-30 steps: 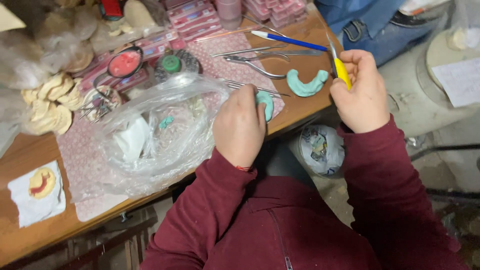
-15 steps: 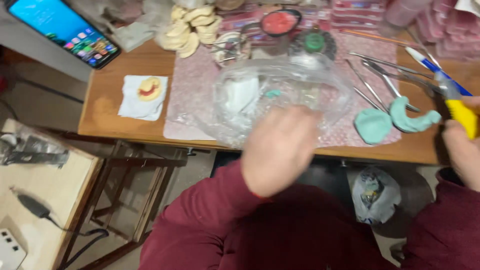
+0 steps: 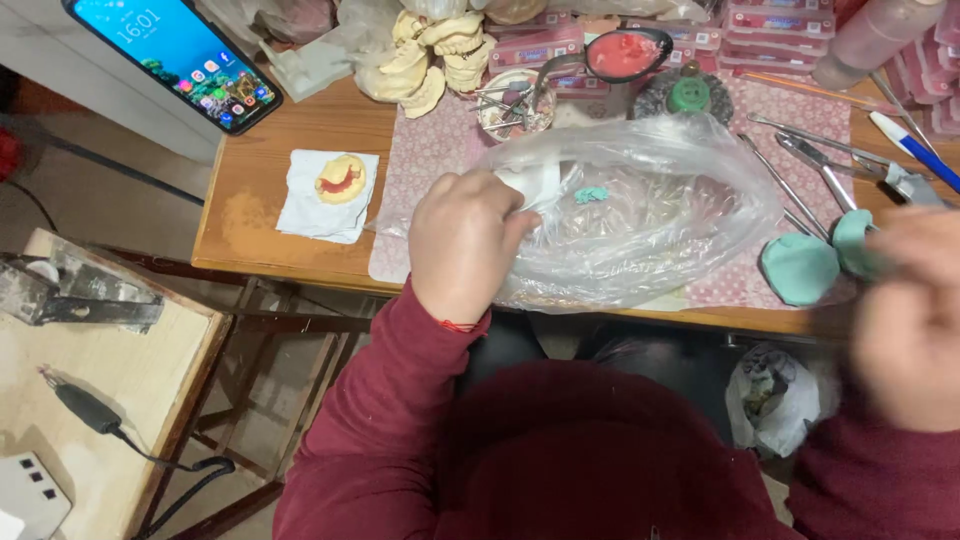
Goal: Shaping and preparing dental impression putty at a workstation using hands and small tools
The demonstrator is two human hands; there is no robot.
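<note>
While my left hand [image 3: 465, 245] pinches the mouth of the clear crinkly plastic bag [image 3: 640, 205] on the wooden table [image 3: 255, 205], my blurry right hand [image 3: 915, 315] seems to hold a green putty piece [image 3: 853, 240]. Next I need the bag opened wide.

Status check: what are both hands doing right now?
Left hand gripping clear plastic bag. Right hand blurred beside teal mould. Metal tools alongside.

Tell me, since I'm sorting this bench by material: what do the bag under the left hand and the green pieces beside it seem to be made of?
The bag looks like thin clear plastic film: see-through, crinkled, glossy. The left hand grips its edge. The green pieces look like matte, smooth putty or wax; which one is unclear.
</note>
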